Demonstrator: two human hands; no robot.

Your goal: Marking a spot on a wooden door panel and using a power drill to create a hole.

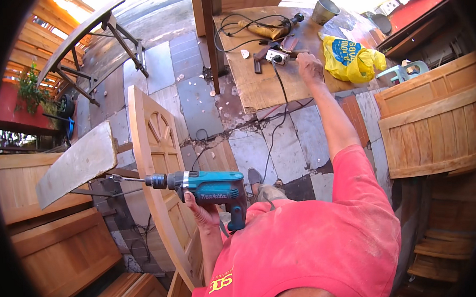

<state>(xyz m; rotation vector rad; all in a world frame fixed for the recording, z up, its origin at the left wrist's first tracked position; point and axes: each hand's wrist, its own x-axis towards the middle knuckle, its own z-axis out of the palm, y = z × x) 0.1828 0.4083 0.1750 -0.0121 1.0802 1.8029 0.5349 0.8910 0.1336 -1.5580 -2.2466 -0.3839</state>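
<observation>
Left hand (203, 212): fingers clasping teal drill (214, 185) from below
Right hand (311, 69): over desk (264, 89), beside white socket box (277, 57); cannot tell fingers' grip

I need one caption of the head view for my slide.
Left hand holding a teal drill beside a wooden door, right hand reaching over a cluttered wooden table.

Bright daylight (white glare up top)

metal bucket (325, 11) | pale green stool (402, 72) | leafy plant (29, 95) | dark-legged table (83, 32)
</observation>
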